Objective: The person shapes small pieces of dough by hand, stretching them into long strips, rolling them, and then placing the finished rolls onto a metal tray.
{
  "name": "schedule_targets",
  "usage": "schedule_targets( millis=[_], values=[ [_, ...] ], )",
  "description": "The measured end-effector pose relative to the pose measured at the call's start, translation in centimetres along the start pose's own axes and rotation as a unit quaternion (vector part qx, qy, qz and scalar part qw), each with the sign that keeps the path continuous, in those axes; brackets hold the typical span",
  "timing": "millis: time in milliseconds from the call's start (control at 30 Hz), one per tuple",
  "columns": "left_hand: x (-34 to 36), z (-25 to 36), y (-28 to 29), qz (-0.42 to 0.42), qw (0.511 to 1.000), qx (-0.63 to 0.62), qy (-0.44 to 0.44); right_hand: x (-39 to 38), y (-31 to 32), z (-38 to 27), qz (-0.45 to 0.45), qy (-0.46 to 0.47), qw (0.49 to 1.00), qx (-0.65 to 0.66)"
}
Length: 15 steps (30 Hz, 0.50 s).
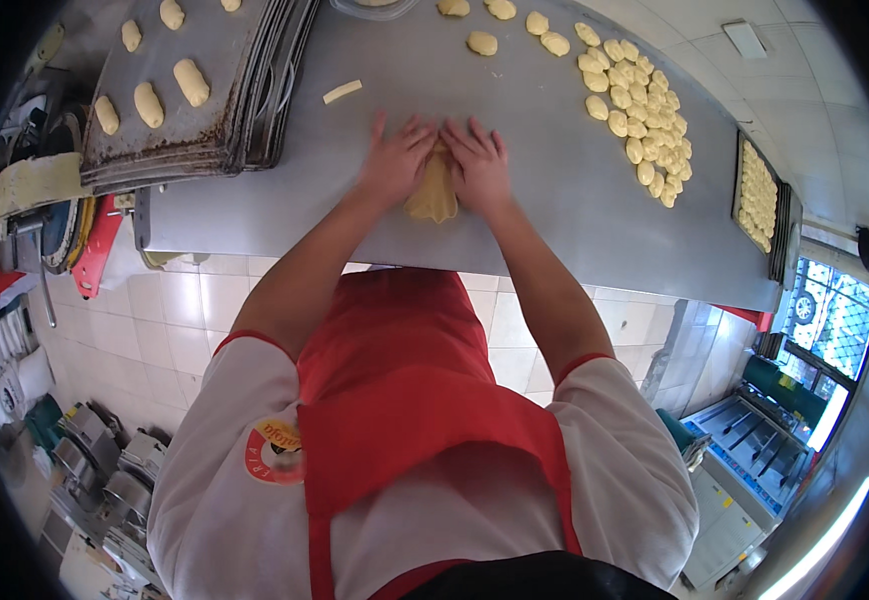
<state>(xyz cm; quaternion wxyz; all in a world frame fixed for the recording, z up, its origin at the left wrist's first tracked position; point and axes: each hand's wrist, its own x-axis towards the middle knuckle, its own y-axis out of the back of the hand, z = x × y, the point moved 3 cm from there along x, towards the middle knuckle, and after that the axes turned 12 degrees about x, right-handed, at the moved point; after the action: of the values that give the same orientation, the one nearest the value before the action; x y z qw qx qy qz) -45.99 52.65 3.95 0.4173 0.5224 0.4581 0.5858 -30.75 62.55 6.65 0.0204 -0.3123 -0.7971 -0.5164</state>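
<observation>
A thin, flattened piece of yellow dough (433, 200) lies on the metal worktable (285, 215) in front of me, its wider end toward me. My left hand (395, 162) rests along the left of its far part, fingers stretched out and thumb apart. On the opposite side, my right hand (479, 166) lies with its fingers spread, its tips close to those of the left. Between them the fingers hide the far end of the dough. A short pale dough strip (343, 91) sits by itself beyond my left hand.
Stacked dark baking trays (170, 150) stand at the left, several shaped dough rolls (193, 82) on top. Many dough pieces (645, 110) cluster at the right; a few more (482, 43) lie farther off. Another filled tray (758, 195) is at the far right end.
</observation>
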Motion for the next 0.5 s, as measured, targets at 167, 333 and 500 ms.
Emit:
schedule_targets(
  millis=[167,333,500],
  values=[
    [-0.5,0.2,2.5,-0.107,0.981,-0.149,0.070,-2.1,0.6,0.6,-0.044,-0.145,0.972,0.177],
    [-0.9,0.7,2.2,-0.003,0.998,-0.047,-0.031,-2.7,2.3,-0.9,-0.015,-0.045,0.998,0.039],
    [-1.6,0.8,2.4,-0.097,0.977,-0.187,0.022,-3.5,2.7,-1.0,-0.033,-0.130,0.988,0.078]
  ],
)
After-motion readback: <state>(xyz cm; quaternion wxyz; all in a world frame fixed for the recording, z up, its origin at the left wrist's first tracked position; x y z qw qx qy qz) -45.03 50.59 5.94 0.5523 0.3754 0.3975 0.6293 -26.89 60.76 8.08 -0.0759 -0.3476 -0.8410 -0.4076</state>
